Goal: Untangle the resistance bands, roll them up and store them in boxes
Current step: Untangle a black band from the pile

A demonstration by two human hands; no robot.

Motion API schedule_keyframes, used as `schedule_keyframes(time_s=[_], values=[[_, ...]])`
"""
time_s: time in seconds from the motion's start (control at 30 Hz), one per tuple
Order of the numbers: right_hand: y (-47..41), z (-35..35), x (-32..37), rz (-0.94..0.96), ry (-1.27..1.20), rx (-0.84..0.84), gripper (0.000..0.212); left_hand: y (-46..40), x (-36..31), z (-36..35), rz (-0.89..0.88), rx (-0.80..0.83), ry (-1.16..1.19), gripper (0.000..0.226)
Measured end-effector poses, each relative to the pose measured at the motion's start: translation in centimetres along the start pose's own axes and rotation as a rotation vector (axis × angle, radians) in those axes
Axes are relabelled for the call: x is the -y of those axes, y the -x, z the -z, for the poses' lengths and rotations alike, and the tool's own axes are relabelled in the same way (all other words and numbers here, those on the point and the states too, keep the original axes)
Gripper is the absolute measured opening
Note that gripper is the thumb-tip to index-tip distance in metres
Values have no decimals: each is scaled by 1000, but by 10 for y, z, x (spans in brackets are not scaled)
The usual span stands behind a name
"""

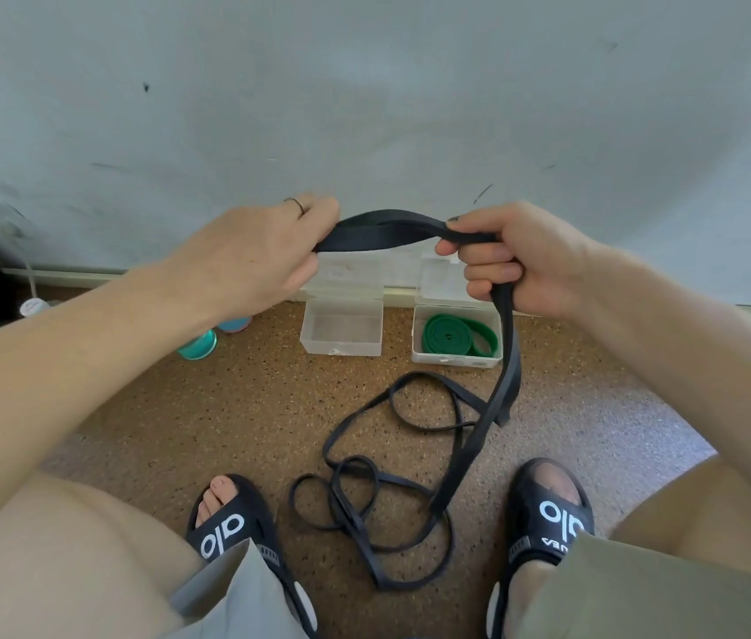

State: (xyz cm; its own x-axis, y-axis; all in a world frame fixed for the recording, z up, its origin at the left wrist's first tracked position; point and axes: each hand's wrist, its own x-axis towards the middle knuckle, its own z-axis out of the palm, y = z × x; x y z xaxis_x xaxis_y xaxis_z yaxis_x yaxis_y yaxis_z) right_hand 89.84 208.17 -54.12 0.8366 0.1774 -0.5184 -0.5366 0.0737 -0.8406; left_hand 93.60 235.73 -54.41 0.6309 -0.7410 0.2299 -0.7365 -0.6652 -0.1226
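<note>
Both hands up: left hand point(258, 251) pinching black band point(382, 232), right hand point(511, 260) fingers curled round it. Rest tangled on floor point(226, 408). Green band point(458, 335) coiled in far right box point(456, 357).

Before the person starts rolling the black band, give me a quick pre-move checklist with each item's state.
1. Left hand holds the black band: ok.
2. Right hand grips the band: ok.
3. Band untangled: not ok, its loops lie crossed on the floor.
4. Empty box open for it: ok.
5. Green band rolled in the other box: ok.
6. Loops clear of the sandals: cannot tell.
</note>
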Motion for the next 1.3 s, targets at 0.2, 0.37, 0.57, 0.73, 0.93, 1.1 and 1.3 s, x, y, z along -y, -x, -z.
schedule_keyframes(time_s=[0.2,0.37,0.57,0.73,0.93,1.1,1.3], values=[[1,7,4,-2,-63,-36,27,5,3,0,-55,84,23,24],[2,13,8,-16,-66,-41,29,-2,5,3,-186,24,-61,35],[-3,16,5,-66,-62,-45,28,-7,4,8,-324,-143,-155,36],[-7,17,0,-104,-66,-33,27,-5,-8,13,-319,-120,-96,23],[-9,9,-8,-158,-10,81,27,-10,-7,20,-72,-265,129,13],[-7,12,-6,-124,-37,49,28,-7,7,11,28,-28,106,35],[-3,12,0,-59,-95,107,31,3,20,-5,-33,310,9,41]])
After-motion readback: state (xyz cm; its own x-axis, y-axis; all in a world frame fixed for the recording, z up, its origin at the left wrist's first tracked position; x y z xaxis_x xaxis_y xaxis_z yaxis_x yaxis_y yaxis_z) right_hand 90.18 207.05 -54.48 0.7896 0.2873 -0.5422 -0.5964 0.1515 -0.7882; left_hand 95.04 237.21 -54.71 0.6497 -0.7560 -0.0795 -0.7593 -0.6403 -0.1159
